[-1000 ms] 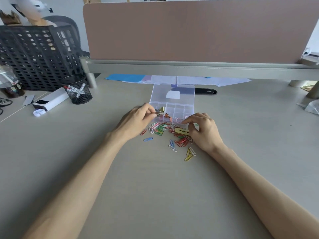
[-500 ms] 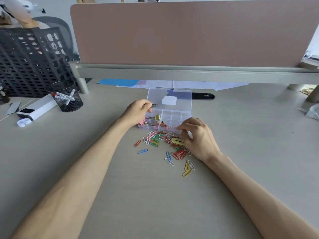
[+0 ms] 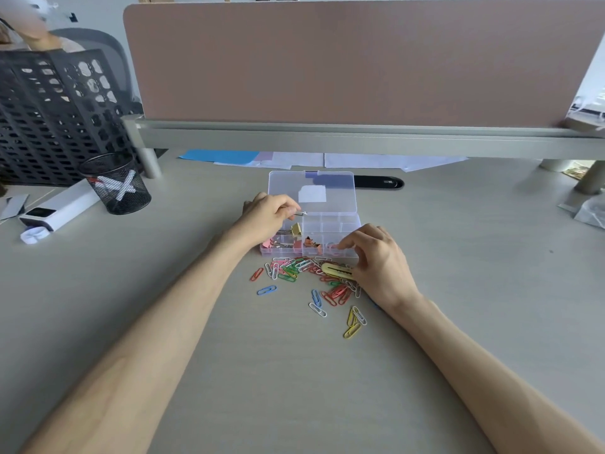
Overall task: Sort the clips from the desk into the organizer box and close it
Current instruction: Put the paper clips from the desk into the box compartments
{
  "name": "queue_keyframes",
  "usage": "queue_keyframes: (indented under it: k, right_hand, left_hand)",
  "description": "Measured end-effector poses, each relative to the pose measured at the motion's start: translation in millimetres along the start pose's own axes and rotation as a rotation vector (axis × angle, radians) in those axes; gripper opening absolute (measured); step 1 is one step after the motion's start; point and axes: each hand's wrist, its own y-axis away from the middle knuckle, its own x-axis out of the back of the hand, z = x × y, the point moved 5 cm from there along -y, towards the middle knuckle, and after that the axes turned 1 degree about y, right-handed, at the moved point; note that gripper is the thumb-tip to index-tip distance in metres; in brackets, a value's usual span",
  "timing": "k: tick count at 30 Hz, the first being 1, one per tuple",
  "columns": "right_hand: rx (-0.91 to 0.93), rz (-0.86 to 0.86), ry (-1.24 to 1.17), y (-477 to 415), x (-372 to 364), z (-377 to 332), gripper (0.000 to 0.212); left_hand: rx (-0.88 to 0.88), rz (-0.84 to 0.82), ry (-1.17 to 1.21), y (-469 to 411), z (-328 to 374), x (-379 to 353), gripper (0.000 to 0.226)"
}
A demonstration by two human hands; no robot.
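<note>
A clear plastic organizer box [image 3: 340,224] lies open on the desk, its lid [image 3: 312,183] laid back. Its left compartments hold pink, gold and orange binder clips [image 3: 296,229]. My left hand [image 3: 266,217] hovers over the box's left side, fingers pinched on a small silver clip [image 3: 302,212]. My right hand [image 3: 381,263] rests at the box's front right corner, fingertips at a pale paper clip by the front compartment. Several coloured paper clips [image 3: 307,280] are scattered in front of the box, with a yellow flat clip [image 3: 337,270] among them.
A black mesh pen cup [image 3: 116,185] and a white device [image 3: 62,204] stand at the left, in front of a black perforated rack [image 3: 49,116]. Papers [image 3: 294,158] and a black oblong object [image 3: 378,182] lie under the pink partition [image 3: 360,60]. A plastic bag [image 3: 589,211] sits far right.
My left hand has lifted from the paper clip pile to above the box's left compartments with a silver clip. My right hand stays at the box's front right corner.
</note>
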Motion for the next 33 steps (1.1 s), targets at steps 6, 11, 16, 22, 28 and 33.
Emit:
queue_keyframes:
  k: [6, 11, 16, 22, 28, 33]
  right_hand:
    - [-0.001, -0.009, 0.008, 0, 0, 0, 0.04]
    - [0.0, -0.015, -0.013, 0, -1, 1, 0.042]
    - [-0.005, 0.022, -0.102, 0, 3, 2, 0.047]
    - [-0.131, 0.02, -0.222, 7, 14, 5, 0.031]
    - [-0.143, -0.165, -0.049, 22, 11, 4, 0.011]
    - [-0.103, -0.225, -0.026, 21, 11, -1, 0.011]
  left_hand:
    - [-0.031, 0.049, -0.127, 5, -8, 4, 0.016]
    - [-0.04, 0.017, -0.237, 9, -11, 9, 0.018]
    - [-0.043, 0.046, -0.221, 18, -10, 11, 0.021]
    - [-0.053, 0.144, -0.18, 39, 2, 19, 0.021]
    - [-0.103, 0.176, -0.005, 70, 18, 12, 0.025]
    - [-0.231, 0.192, -0.085, 81, 34, -7, 0.02]
